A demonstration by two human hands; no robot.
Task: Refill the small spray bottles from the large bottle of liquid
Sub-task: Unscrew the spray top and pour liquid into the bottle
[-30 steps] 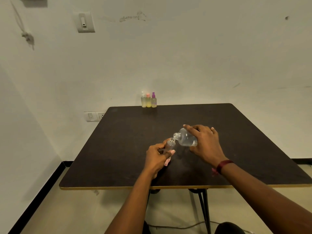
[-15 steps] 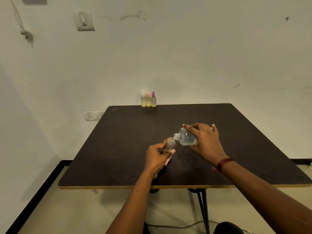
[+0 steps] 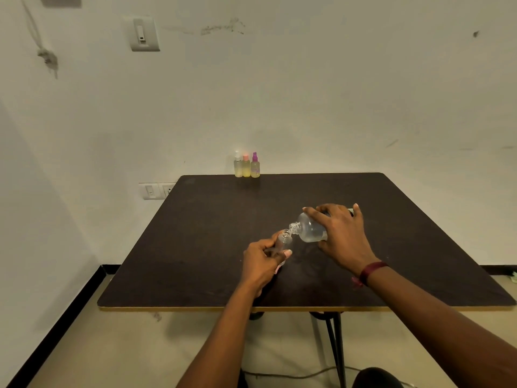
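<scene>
My right hand [image 3: 342, 236] grips the large clear bottle [image 3: 309, 229], tipped on its side with its uncapped threaded neck pointing left and down. That neck touches the open mouth of a small clear spray bottle [image 3: 284, 240], which my left hand [image 3: 263, 263] holds tilted above the dark table [image 3: 212, 247]. A pale pink piece shows under my left fingers; I cannot tell what it is. Three small spray bottles [image 3: 246, 167] with white, pink and purple tops stand in a row at the table's far edge, holding yellowish liquid.
The table stands against a white wall with a socket plate [image 3: 156, 190] beside its far left corner. Black table legs [image 3: 334, 343] and a cable on the floor lie below the near edge.
My right hand has raised the back of the large bottle slightly, tipping its neck further down onto the small bottle's mouth. My left hand has stayed where it was.
</scene>
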